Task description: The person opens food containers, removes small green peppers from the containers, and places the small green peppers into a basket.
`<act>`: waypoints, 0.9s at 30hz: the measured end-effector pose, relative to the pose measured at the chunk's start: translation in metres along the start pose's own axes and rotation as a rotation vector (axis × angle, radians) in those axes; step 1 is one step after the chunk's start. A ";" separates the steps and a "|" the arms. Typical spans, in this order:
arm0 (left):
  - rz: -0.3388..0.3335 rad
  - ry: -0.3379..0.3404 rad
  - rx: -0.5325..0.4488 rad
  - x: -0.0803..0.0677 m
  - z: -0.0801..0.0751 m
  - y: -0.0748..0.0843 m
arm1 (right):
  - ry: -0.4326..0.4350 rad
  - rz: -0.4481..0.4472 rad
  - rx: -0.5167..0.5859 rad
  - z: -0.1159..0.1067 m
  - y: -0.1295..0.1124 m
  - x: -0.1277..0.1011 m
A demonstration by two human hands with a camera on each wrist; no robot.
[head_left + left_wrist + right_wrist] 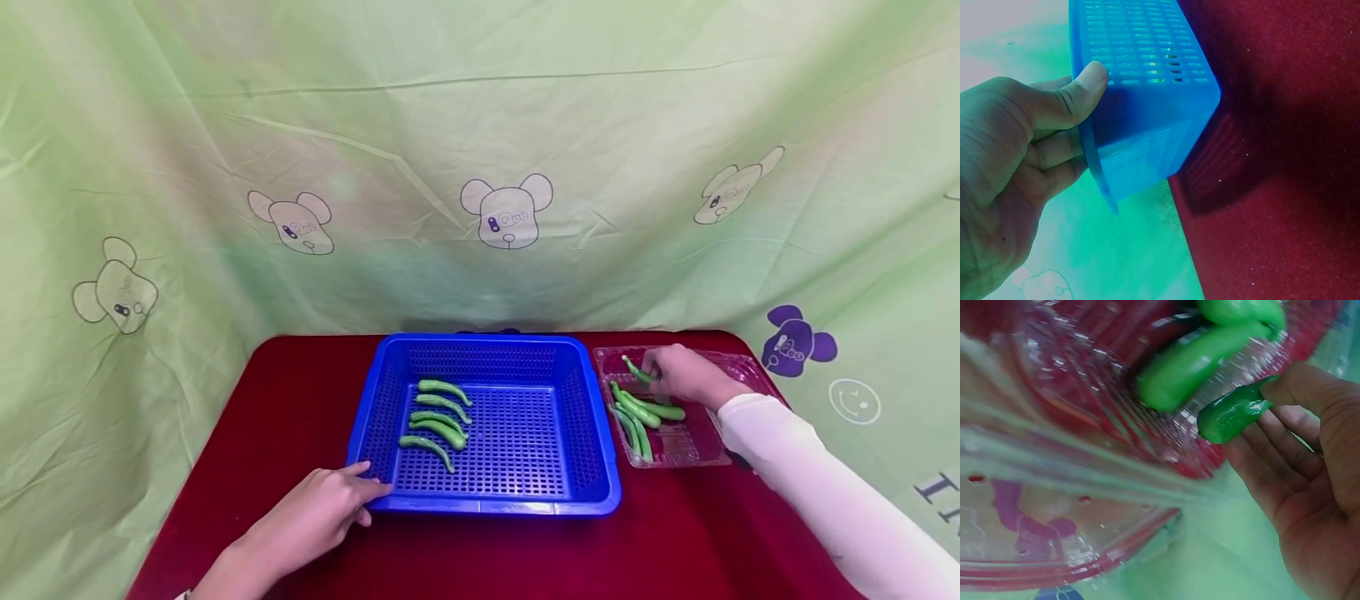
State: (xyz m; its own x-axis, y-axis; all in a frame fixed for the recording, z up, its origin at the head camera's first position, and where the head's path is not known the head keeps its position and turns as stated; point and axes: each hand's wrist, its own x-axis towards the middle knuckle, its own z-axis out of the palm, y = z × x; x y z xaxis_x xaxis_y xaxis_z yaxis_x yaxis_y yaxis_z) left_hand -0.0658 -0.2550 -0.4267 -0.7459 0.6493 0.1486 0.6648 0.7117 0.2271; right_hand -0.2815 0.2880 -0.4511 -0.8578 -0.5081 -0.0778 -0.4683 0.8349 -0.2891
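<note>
My left hand [322,508] grips the near left corner of a blue plastic basket [480,506]. In the left wrist view the thumb [1092,76] presses the outer wall and the other fingers go over the rim. Several slender green peppers [442,433] lie in a column on the left of the basket's floor. On the right, my right hand [690,375] is over a clear plastic box [701,442]. It pinches a dark green, glossy pepper [1232,415] between thumb and fingers. More green peppers [637,410] lie in the box below the hand.
A dark red cloth [300,392] covers the table. The clear box stands just right of the basket, its lid [742,367] towards the table's right edge. Pale green curtains [510,283] with cartoon heads hang behind and at both sides.
</note>
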 end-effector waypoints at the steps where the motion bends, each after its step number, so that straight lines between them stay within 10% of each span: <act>1: 0.000 -0.001 0.000 0.000 0.000 0.000 | 0.011 0.002 0.019 -0.004 -0.001 0.001; 27: 0.017 0.009 0.012 0.001 -0.001 0.001 | 0.137 -0.044 0.145 -0.085 -0.100 0.057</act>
State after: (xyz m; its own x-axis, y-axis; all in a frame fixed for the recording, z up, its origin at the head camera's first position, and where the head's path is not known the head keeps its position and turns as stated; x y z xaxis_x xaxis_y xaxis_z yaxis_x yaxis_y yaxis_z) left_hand -0.0657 -0.2543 -0.4256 -0.7351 0.6584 0.1614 0.6774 0.7042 0.2128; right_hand -0.3012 0.1939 -0.3456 -0.8629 -0.5011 0.0656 -0.4787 0.7686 -0.4245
